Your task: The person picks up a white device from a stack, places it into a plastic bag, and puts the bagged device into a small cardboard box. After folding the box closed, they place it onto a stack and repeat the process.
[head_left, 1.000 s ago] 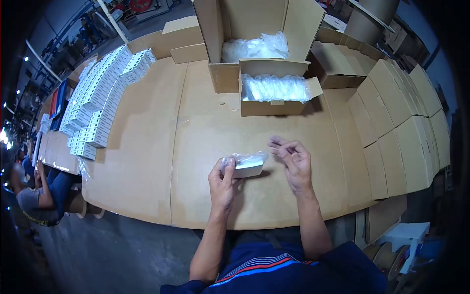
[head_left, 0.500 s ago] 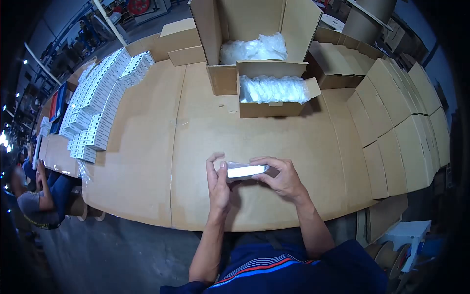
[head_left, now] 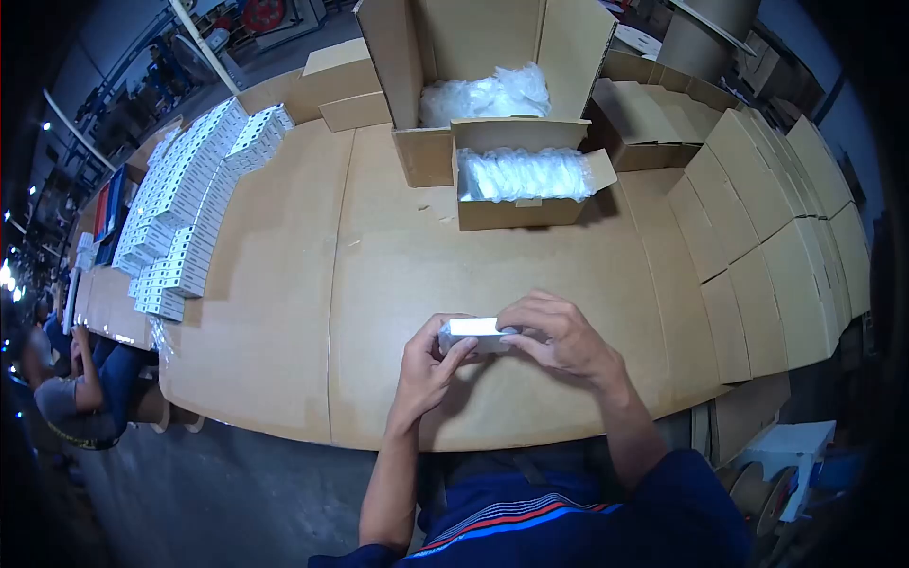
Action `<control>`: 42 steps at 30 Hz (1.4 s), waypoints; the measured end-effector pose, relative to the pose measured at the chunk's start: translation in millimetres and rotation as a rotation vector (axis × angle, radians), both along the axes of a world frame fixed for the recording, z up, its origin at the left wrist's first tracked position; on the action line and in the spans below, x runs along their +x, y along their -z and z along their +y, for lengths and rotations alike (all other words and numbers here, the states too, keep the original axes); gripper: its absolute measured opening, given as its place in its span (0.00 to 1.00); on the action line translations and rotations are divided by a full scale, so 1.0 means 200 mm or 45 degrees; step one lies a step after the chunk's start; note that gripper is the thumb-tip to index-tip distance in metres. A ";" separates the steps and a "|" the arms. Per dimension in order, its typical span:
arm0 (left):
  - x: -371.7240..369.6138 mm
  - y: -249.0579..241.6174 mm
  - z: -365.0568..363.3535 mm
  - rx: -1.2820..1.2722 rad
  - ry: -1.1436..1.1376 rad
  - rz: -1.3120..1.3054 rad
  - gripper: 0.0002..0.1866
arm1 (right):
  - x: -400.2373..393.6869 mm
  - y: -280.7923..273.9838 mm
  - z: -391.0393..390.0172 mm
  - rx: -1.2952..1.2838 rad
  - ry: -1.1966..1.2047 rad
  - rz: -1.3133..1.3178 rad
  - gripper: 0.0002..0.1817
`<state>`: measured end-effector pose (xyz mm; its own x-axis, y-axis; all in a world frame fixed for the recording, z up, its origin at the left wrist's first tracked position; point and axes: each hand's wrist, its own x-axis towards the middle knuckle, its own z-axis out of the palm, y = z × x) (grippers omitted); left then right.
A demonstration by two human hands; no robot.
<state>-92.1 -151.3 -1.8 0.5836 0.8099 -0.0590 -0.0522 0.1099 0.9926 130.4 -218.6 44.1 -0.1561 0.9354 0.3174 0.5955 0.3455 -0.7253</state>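
Between my two hands, above the front part of the cardboard-covered table (head_left: pixel 379 284), is a small white box (head_left: pixel 476 328) with clear plastic wrap about it. My left hand (head_left: pixel 428 367) is closed on its left end, thumb along the near side. My right hand (head_left: pixel 561 339) pinches the right end, fingers over the top and thumb below. The fingers cover both ends of the box. Farther back stands an open carton (head_left: pixel 519 216) with a row of clear-wrapped packs (head_left: pixel 525 175) in it.
A larger open carton (head_left: pixel 424 151) holding crumpled clear plastic (head_left: pixel 488 97) stands behind. Stacked small white boxes (head_left: pixel 185 189) line the left side. Brown cartons (head_left: pixel 776 246) are stacked along the right edge. Another person (head_left: pixel 80 379) sits at far left.
My left fingers, raised before, have closed around the box's left end. My right hand has shifted slightly right, its fingers now over the top of the box.
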 end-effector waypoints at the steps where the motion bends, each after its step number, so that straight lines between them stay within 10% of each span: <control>1: 0.00 0.01 0.02 0.008 0.022 -0.004 0.15 | 0.03 -0.02 0.01 0.008 -0.069 -0.084 0.14; 12: 0.31 0.11 0.71 0.866 -0.155 0.335 0.73 | 0.05 -0.10 0.49 0.534 0.709 0.439 0.15; 24: 0.60 0.31 1.03 0.728 -0.091 -0.022 0.63 | -0.07 0.02 0.75 0.702 0.901 -0.283 0.18; 39: 0.58 0.37 1.04 0.773 -0.091 -0.074 0.54 | -0.10 -0.02 0.91 0.049 1.001 -0.472 0.13; 42: 0.58 0.37 1.05 0.805 -0.114 0.015 0.54 | -0.11 0.02 0.82 0.081 0.877 -0.699 0.29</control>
<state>24.1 58.8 -76.6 0.5140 0.7359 0.4406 -0.0231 -0.5017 0.8648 108.5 -55.4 40.2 0.2899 0.8610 0.4178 0.9450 -0.1884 -0.2675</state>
